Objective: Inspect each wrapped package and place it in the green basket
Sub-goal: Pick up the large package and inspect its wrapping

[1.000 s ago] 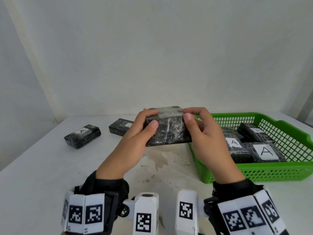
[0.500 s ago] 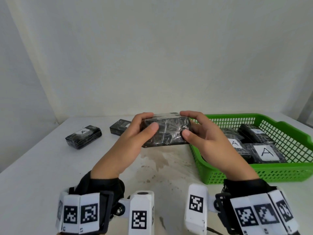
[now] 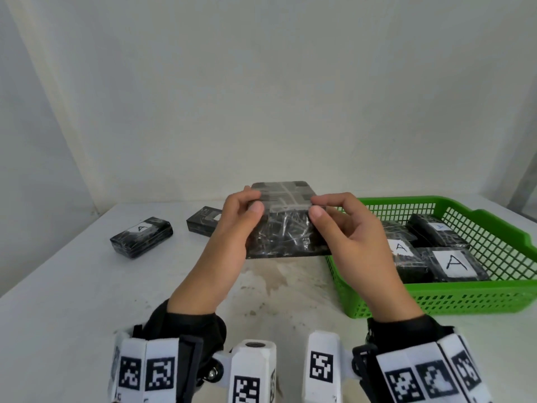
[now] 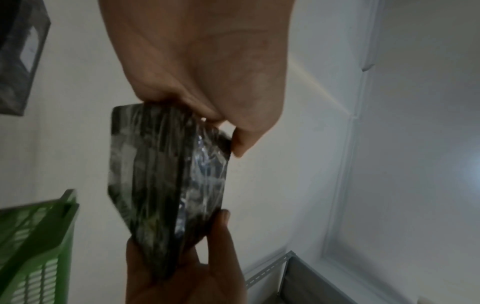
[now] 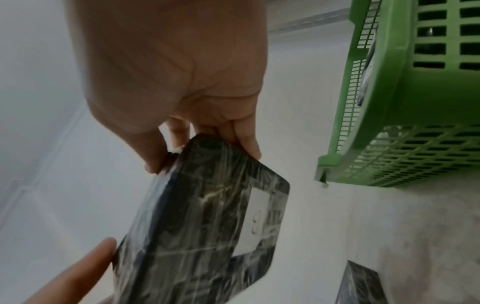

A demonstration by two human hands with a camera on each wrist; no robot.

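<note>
A black package (image 3: 286, 225) wrapped in clear film is held above the table centre by both hands. My left hand (image 3: 247, 213) pinches its left end, thumb in front and fingers behind. My right hand (image 3: 325, 212) pinches the right end the same way. The left wrist view shows the package (image 4: 168, 185) edge-on between both hands. Its white label (image 5: 255, 218) faces down and shows only in the right wrist view. The green basket (image 3: 465, 295) stands at the right with several labelled packages (image 3: 453, 263) inside.
Two more wrapped packages lie on the white table at the back left, one with an "A" label (image 3: 141, 237) and one partly behind my left hand (image 3: 203, 221). A stained patch (image 3: 276, 283) marks the table below the held package. A white wall rises behind.
The held package has been tilted, so that a broad face and the taped top side now show. Both hands have shifted their grip at its ends.
</note>
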